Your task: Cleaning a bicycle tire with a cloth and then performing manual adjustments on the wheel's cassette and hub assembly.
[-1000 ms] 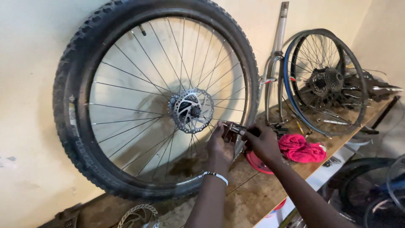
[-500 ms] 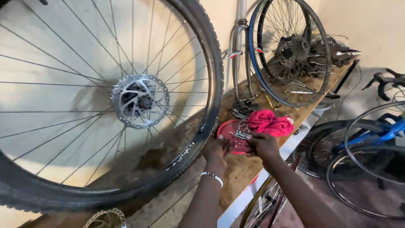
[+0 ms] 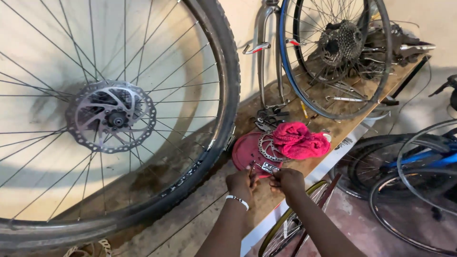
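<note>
My left hand (image 3: pixel 242 182) and my right hand (image 3: pixel 287 181) meet over a wooden workbench (image 3: pixel 190 223). Between them they grip a small metal folding tool (image 3: pixel 267 167), held just above the near edge of a red round lid (image 3: pixel 247 148). A loose brake disc (image 3: pixel 269 145) lies on that lid, partly under a pink rag (image 3: pixel 299 139). A large bicycle wheel (image 3: pixel 114 119) with a disc rotor (image 3: pixel 110 116) on its hub leans against the wall to the left of my hands.
A second wheel with a gear cassette (image 3: pixel 340 45) and a silver fork (image 3: pixel 263 52) lean at the back right. Small metal parts (image 3: pixel 269 116) lie by the fork. A blue bicycle (image 3: pixel 419 162) and more wheels stand on the floor to the right.
The view has shifted right and closer. My hands have come away from the big wheel's hub and down to the bench by the red lid, still holding the small tool.
</note>
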